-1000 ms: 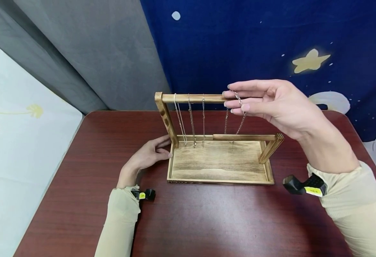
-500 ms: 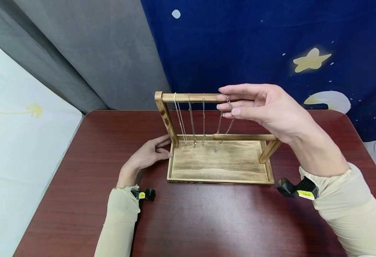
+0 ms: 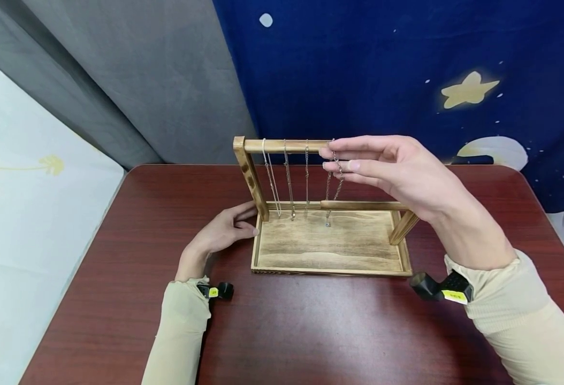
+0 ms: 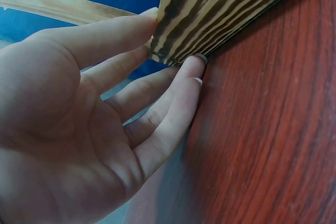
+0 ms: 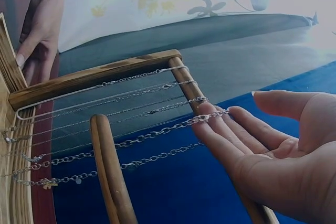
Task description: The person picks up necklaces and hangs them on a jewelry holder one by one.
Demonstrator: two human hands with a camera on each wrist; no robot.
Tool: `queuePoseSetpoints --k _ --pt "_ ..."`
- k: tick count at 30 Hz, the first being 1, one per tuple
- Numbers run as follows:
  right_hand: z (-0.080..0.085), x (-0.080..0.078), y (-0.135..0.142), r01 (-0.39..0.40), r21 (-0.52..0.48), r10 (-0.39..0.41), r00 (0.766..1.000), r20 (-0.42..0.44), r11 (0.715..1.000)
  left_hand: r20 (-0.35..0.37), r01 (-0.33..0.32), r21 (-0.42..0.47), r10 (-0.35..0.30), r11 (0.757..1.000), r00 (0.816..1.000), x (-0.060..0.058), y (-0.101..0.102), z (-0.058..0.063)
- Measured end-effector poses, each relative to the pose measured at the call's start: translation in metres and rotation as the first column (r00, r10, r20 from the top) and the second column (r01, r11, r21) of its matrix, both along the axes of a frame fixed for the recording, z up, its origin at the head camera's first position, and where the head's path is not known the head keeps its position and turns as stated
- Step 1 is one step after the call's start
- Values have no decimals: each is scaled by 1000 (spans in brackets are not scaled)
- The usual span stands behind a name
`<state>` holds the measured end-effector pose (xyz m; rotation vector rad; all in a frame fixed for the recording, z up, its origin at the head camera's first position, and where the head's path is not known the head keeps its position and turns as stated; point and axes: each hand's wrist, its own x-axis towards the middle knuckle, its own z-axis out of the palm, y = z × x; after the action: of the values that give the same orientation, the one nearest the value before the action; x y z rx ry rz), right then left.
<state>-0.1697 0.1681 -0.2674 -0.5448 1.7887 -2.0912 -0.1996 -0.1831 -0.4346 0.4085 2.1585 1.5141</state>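
A wooden necklace stand [image 3: 330, 243] stands on the table. Thin necklaces [image 3: 287, 176] hang from the left part of its top bar. Farther right, a thicker silver chain necklace [image 5: 152, 137] hangs with a small pendant [image 3: 327, 224]. My right hand [image 3: 397, 171] is at the top of this chain, fingers fairly straight and touching it beside the bar, thumb apart from it. Whether bar or fingers carry the chain, I cannot tell. My left hand [image 3: 221, 230] rests with fingers and thumb against the stand's left end; its fingertips [image 4: 194, 64] touch the lower corner.
The stand also has a lower front rail [image 3: 366, 205] on a slanted support [image 3: 403, 229], below my right hand. Dark red table [image 3: 330, 331] surrounds the base. Behind hang a grey curtain [image 3: 176, 80] and a blue curtain [image 3: 349, 69].
My right hand has moved left along the top bar, carrying the chain necklace closer to the others, and its thumb has come off the chain. The left hand has stayed in place.
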Motion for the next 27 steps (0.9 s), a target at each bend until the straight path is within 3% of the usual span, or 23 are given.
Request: queuePoseSetpoints --k 13,27 --pt "-6 2 7 -67 -77 70 997 29 995 -3 4 -6 -4 1000 1000 -1 -2 0" --pt "-14 6 21 -70 -12 70 998 -7 997 13 3 -30 -2 1000 1000 3 0 2"
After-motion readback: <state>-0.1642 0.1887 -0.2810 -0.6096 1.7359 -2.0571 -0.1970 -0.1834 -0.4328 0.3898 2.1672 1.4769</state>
